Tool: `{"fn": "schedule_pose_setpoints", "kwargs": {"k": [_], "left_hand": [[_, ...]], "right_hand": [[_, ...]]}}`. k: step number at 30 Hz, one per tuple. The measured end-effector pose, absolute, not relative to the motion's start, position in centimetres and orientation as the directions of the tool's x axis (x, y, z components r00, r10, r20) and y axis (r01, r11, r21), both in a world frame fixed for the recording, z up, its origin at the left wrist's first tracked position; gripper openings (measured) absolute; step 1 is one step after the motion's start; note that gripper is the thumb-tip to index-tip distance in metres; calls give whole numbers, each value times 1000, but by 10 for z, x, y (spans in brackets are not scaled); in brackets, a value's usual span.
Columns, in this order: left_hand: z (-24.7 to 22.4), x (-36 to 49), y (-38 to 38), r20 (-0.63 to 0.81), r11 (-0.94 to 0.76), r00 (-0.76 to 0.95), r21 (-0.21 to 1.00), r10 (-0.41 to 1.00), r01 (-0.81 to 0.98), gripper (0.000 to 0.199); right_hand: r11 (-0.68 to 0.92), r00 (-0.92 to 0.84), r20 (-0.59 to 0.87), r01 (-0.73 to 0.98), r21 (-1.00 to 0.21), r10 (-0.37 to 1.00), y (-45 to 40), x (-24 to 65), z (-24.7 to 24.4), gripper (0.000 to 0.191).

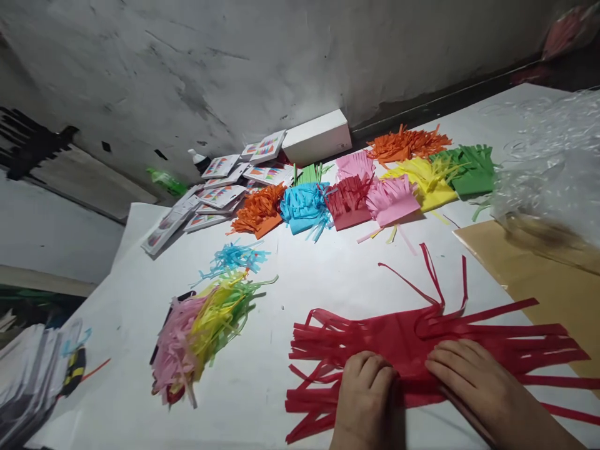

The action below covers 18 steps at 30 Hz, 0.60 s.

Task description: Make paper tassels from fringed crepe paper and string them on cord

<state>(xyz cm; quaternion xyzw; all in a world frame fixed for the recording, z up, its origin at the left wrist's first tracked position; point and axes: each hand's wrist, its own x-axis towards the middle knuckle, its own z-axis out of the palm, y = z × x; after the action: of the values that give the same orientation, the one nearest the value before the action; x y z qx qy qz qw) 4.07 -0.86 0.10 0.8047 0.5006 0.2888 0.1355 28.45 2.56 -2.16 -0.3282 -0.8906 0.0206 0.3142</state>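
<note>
A sheet of red tissue paper (389, 334) lies near the front of the table, its left and right ends cut into long fringe strips. My left hand (363, 397) is closed at its near edge, fingers curled on the paper and thumb out of sight. Just to the right, my right hand (478, 384) rests on the same red tissue with fingers stretched out and lying together. Its thumb and palm are hidden. Several loose red strips curl up behind the sheet.
Folded fringed tissue bundles, such as a blue one (304, 209) and a yellow one (429, 181), line the back. Stacked printed packs (220, 195) stand beside a white box (316, 137). Cut strips (182, 347) are heaped at left. Clear plastic (553, 169) and brown paper (529, 275) lie right.
</note>
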Motion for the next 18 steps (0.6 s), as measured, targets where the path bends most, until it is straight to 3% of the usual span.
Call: {"fn": "schedule_pose_setpoints", "kwargs": {"k": [4,8,10,14,16,18], "left_hand": [[7,40,0,185,-381,334,485,924,787,19],[4,40,7,202,-417,365,393,909,819,19],[-4,40,8,245,-449,381,372,892,812,18],[-26,39,11,398,-475,325,370,858,799,17],[-31,39,12,454,-481,293,382,842,789,18],[-32,38,12,428,-483,309,397,850,780,18]], "right_hand": [[813,-664,503,563,-151,553,32,281,-22,28],[752,-658,474,659,-11,585,47,273,-22,37],[623,-550,523,781,45,651,57,282,-24,39],[214,-210,623,974,70,753,62,320,-21,40],[285,-247,645,957,47,723,55,326,-13,37],[555,-442,640,831,28,629,46,317,-6,36]]}}
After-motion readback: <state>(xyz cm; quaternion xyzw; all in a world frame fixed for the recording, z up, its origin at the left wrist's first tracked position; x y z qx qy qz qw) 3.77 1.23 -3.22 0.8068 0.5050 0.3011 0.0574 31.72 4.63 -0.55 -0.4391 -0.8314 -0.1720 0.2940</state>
